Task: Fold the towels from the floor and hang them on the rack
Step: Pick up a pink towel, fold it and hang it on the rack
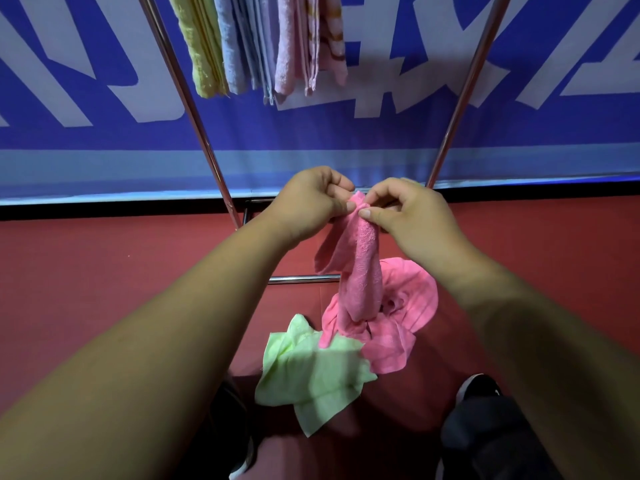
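A pink towel (362, 268) hangs crumpled from both hands above the floor. My left hand (308, 202) and my right hand (408, 209) pinch its top edge close together, fingers closed on the cloth. Below it on the red floor lie a second, brighter pink towel (412, 296) and a light green towel (315, 372), both crumpled and touching. The metal rack (194, 102) stands in front of me, with several folded towels (263, 43) in yellow, blue and pink hanging from its top.
The rack's slanted legs (464, 91) and low crossbar (301, 279) stand just beyond the towels. Behind is a blue and white banner wall (86, 81). My dark shoes (485, 427) are at the bottom, beside the green towel.
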### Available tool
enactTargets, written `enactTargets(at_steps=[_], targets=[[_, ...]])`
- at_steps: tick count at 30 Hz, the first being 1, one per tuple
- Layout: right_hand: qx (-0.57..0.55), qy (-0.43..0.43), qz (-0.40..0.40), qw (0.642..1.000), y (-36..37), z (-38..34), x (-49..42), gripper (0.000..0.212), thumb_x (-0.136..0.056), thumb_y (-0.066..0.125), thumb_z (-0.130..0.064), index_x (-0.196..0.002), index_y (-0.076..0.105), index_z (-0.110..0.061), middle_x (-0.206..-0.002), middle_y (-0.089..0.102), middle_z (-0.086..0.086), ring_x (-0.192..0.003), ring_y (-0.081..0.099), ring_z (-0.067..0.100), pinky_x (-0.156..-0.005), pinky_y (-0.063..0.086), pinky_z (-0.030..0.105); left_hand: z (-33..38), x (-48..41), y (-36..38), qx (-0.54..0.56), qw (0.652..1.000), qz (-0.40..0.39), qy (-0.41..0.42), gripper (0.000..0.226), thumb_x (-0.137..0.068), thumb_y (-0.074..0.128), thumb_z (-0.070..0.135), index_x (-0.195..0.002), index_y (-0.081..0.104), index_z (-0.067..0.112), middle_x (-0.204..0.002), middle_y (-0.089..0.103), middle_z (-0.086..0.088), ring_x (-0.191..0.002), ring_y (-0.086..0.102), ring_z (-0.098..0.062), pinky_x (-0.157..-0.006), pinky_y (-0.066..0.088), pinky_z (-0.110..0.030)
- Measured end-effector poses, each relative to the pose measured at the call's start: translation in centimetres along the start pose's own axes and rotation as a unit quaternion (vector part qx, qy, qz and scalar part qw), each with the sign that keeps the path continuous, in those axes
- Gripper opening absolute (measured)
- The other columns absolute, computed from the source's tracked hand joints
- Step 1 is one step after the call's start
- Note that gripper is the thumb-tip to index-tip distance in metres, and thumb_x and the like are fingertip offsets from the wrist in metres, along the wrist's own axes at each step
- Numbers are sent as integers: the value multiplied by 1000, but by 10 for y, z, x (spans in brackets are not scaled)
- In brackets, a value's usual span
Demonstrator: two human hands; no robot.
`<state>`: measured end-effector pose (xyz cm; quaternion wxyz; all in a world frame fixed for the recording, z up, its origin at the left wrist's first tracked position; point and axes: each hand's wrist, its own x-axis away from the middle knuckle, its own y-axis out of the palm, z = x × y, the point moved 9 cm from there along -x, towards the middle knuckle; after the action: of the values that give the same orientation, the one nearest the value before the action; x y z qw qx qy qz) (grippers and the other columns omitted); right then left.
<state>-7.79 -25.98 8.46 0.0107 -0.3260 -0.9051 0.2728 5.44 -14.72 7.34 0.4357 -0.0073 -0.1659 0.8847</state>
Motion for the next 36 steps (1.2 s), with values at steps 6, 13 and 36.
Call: enactTargets(at_steps=[6, 13, 36], targets=[[-25, 35, 19, 999, 1, 7, 2, 14, -87, 87, -16, -90, 76, -24, -92, 81, -2, -85, 79, 20, -90, 63, 50, 5, 4, 10, 9, 999, -34, 9, 19, -95, 72, -8, -102, 66, 9, -90, 76, -10, -83, 68, -21, -79, 57, -35], [-44, 30, 37, 998, 0, 1, 4, 11, -88, 83, -22, -91, 73, -25, -93, 82, -5, -88, 79, 20, -88, 64, 52, 3, 4, 4, 28, 999, -18, -5, 23, -92, 78, -3, -104, 64, 10, -85, 78, -4, -76, 71, -18, -75, 60, -36], [-2, 66, 146, 987, -50, 9, -8, 28, -101, 72, -13, -129, 75, -16, -107, 74, -4, -99, 68, 8, -95, 56, 25, -19, 5, -4, -444, 893, -57, 37, 24, -93, 66, 24, -115, 76, 28, -107, 77, 4, -101, 69, -23, -85, 53, -31]])
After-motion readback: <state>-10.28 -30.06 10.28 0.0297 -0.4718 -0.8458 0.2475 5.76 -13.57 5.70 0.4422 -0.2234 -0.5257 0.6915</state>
